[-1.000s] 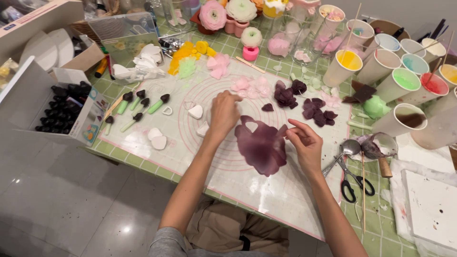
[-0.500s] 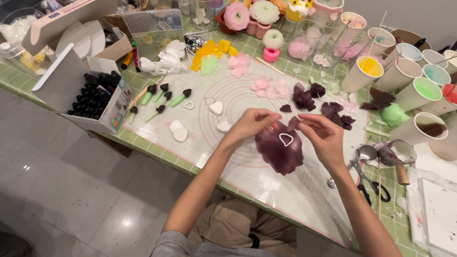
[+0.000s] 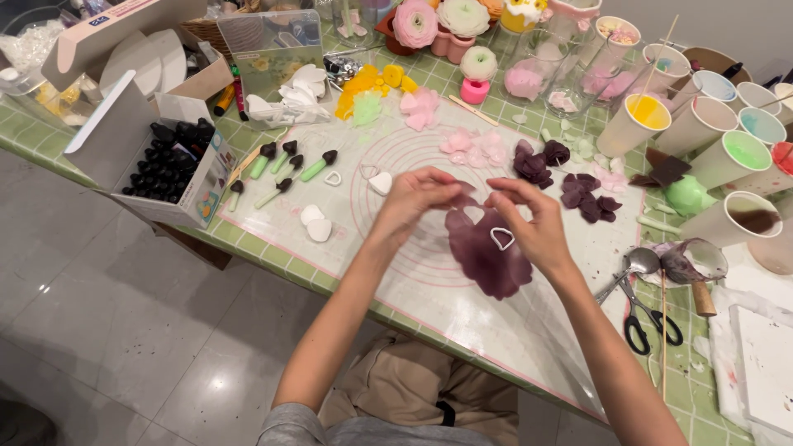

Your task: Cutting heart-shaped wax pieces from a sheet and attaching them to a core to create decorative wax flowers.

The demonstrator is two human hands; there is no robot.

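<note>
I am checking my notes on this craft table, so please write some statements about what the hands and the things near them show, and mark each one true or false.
1. A flat dark purple sheet lies on the round-marked work mat. True.
2. A small white petal-shaped cutter rests on the purple sheet. True.
3. The right hand holds the black-handled scissors. False: the scissors lie on the green tiled table, apart from both hands.
4. The left hand is over the mat, close to the right hand. True.
5. The paper cup with yellow contents lies tipped over. False: it stands upright.
</note>
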